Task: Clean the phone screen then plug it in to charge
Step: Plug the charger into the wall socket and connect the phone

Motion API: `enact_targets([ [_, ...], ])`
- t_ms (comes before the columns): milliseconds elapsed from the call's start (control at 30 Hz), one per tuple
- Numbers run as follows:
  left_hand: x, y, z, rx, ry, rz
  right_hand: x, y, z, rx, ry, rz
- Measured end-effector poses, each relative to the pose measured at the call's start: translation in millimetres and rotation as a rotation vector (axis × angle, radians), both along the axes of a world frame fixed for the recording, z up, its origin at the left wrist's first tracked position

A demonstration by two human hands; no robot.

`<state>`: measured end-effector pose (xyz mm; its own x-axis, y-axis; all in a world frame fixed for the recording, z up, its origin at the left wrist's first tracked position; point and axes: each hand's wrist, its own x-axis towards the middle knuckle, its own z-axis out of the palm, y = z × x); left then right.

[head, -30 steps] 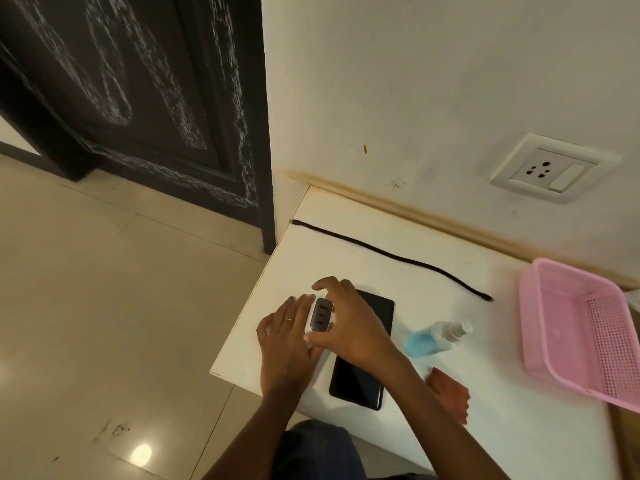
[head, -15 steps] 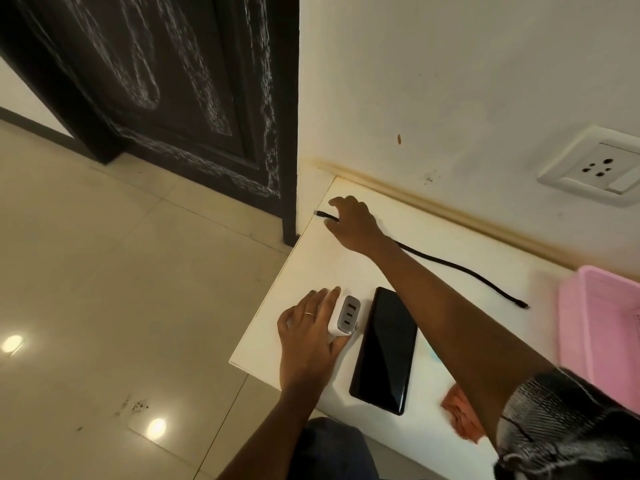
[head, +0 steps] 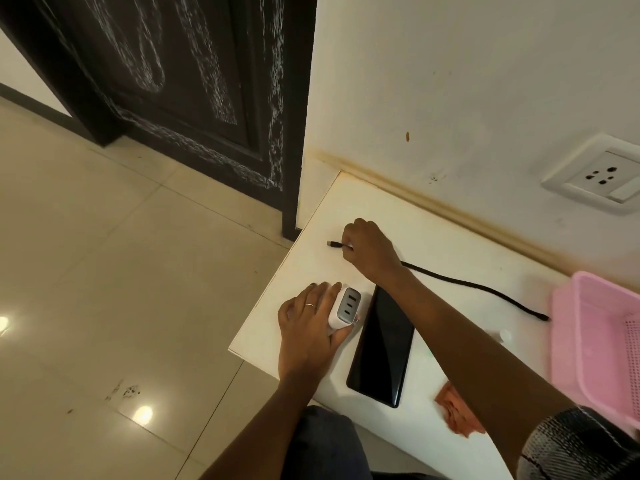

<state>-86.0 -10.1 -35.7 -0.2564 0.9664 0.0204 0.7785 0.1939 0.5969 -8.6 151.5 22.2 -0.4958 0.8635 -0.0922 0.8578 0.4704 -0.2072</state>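
A black phone (head: pixel 382 348) lies screen up on the white table (head: pixel 374 209), near its front edge. My left hand (head: pixel 306 327) grips a white charger block (head: pixel 344 308) with three ports, just left of the phone. My right hand (head: pixel 369 249) reaches across the table and pinches the black cable (head: pixel 485 289) near its left plug end, which sticks out past my fingers. The cable runs right to its other end by the pink basket. A wall socket (head: pixel 597 174) sits on the wall at the upper right.
A pink plastic basket (head: pixel 588 341) stands at the table's right side. An orange-red cloth (head: pixel 457 412) lies at the front edge, partly under my right arm. A white bottle cap (head: pixel 505 335) peeks out behind my arm. A dark door (head: pixel 173 81) and tiled floor are to the left.
My right hand left the charger, reached to the cable's left end and now pinches it, drawing it slightly towards me. My left hand keeps hold of the charger block. The camera moved closer.
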Motion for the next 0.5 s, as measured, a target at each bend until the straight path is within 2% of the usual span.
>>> enact_targets([
  [200, 0, 0, 2, 0.040, 0.025, 0.003, 5, -4, 2, -0.054, 0.032, -0.011],
  [300, 0, 2, 2, 0.048, 0.044, 0.006, 5, -3, 5, -0.096, 0.116, -0.059],
  [367, 0, 1, 1, 0.056, 0.057, 0.005, 7, -1, 13, -0.153, 0.236, -0.137],
  [500, -2, 0, 0, 0.032, 0.041, 0.004, 13, -2, 49, -0.289, 0.612, -0.291],
])
